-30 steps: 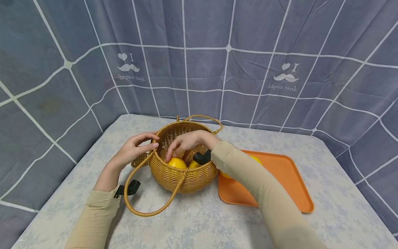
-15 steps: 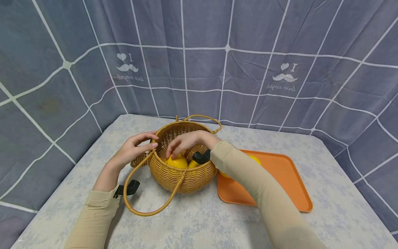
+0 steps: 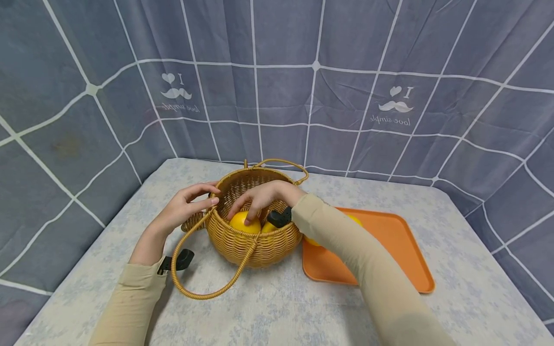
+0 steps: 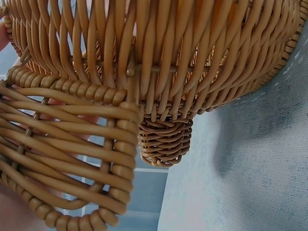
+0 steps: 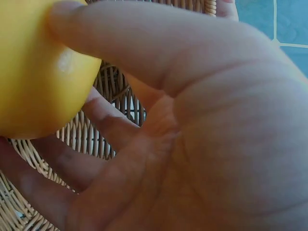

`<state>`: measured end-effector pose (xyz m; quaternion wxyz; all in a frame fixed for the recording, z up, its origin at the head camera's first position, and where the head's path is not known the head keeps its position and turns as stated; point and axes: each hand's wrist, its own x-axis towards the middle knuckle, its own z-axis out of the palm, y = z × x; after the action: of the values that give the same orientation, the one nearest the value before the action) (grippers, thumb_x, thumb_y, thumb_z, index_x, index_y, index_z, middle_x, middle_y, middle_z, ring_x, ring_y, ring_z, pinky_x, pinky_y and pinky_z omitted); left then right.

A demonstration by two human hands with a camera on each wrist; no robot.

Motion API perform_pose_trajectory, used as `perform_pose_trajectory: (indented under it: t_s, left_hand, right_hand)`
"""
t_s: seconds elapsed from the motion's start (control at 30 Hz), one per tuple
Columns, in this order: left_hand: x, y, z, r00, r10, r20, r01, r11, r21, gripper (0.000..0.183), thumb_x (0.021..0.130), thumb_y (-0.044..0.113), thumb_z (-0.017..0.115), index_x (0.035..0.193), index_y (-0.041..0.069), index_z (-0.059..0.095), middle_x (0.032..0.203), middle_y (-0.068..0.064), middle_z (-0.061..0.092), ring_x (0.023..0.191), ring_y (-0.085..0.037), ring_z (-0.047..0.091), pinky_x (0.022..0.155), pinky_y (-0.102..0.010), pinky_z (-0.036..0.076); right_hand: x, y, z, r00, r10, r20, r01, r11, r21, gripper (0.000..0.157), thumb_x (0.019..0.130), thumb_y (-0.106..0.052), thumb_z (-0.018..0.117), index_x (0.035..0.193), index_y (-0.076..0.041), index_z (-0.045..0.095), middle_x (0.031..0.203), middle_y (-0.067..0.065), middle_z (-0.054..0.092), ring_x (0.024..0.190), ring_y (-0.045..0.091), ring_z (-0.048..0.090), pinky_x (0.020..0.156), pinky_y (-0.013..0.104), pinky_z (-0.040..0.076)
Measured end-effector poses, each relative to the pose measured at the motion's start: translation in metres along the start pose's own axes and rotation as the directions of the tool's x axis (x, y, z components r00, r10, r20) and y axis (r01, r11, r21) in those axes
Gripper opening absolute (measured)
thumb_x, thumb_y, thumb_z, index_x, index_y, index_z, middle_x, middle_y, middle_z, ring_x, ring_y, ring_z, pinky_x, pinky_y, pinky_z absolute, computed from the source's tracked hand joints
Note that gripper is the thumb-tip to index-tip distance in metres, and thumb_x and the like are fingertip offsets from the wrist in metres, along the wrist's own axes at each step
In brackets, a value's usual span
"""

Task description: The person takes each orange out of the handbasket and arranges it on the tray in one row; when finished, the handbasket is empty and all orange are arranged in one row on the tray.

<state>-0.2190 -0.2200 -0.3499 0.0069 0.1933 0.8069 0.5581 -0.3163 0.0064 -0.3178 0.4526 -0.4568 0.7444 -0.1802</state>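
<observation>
A woven wicker basket stands on the table, its front handle hanging down and its back handle raised behind the rim. My left hand holds the left side of the rim between thumb and fingers. Inside the basket my right hand grips a smooth, round yellow fruit. In the right wrist view, the thumb lies across the yellow fruit and the other fingers reach beneath it. A second yellow fruit sits beside it, partly covered by the black wrist camera. The left wrist view shows the basket's woven side close up.
An orange tray lies right of the basket, partly under my right forearm. More yellow fruit on it shows past the sleeve. A grey-blue checked curtain hangs behind and at both sides of the table.
My right thumb has come across the front of the yellow fruit and the fingers have spread around it. The fruit has shifted slightly inside the basket. My left hand stays at the rim.
</observation>
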Motion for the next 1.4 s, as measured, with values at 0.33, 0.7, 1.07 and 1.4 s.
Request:
perform_pose_trajectory:
  t_s: [0.33,0.7,1.07,1.4]
  left_hand:
    - [0.0001,0.0009,-0.0008,1.0,0.002,-0.001,-0.002,1.0,0.004,0.034,0.093,0.023,0.061,0.118,0.001,0.057,0.144,-0.013,0.039,0.136,-0.035,0.025,0.104,-0.062,0.02]
    - [0.0003,0.0004,-0.0005,1.0,-0.003,0.001,0.003,1.0,-0.001,0.035,0.093,0.024,0.061,0.119,0.001,0.057,0.144,-0.012,0.039,0.137,-0.033,0.024,0.105,-0.062,0.019]
    - [-0.001,0.0012,-0.0006,1.0,0.0,0.003,0.0,1.0,0.003,0.035,0.093,0.024,0.061,0.12,0.002,0.057,0.145,-0.01,0.039,0.137,-0.032,0.024,0.105,-0.061,0.019]
    - [-0.001,0.0006,0.0005,1.0,-0.004,0.0,0.004,1.0,0.003,0.034,0.093,0.024,0.061,0.119,0.004,0.058,0.145,-0.01,0.039,0.137,-0.032,0.025,0.105,-0.06,0.02]
  right_hand:
    - [0.0018,0.0005,0.0033,0.996,0.078,0.043,-0.085,0.977,0.193,0.065,0.08,0.001,0.07,0.136,-0.02,0.045,0.138,-0.001,0.035,0.101,0.021,0.054,0.079,0.038,0.054]
    - [0.0051,0.0018,-0.0002,0.998,0.016,-0.052,-0.017,1.0,-0.003,0.054,0.086,-0.006,0.062,0.136,-0.023,0.051,0.141,-0.004,0.041,0.121,0.011,0.039,0.096,0.027,0.039]
    - [0.0059,0.0047,0.0003,0.997,0.007,-0.083,-0.008,1.0,-0.017,0.055,0.083,-0.002,0.062,0.134,-0.02,0.05,0.138,-0.001,0.042,0.114,0.013,0.043,0.09,0.024,0.042]
    - [0.0046,0.004,0.0008,0.995,-0.008,-0.1,-0.001,0.996,-0.086,0.057,0.077,0.001,0.07,0.128,-0.018,0.054,0.132,-0.002,0.045,0.108,0.013,0.046,0.088,0.023,0.042]
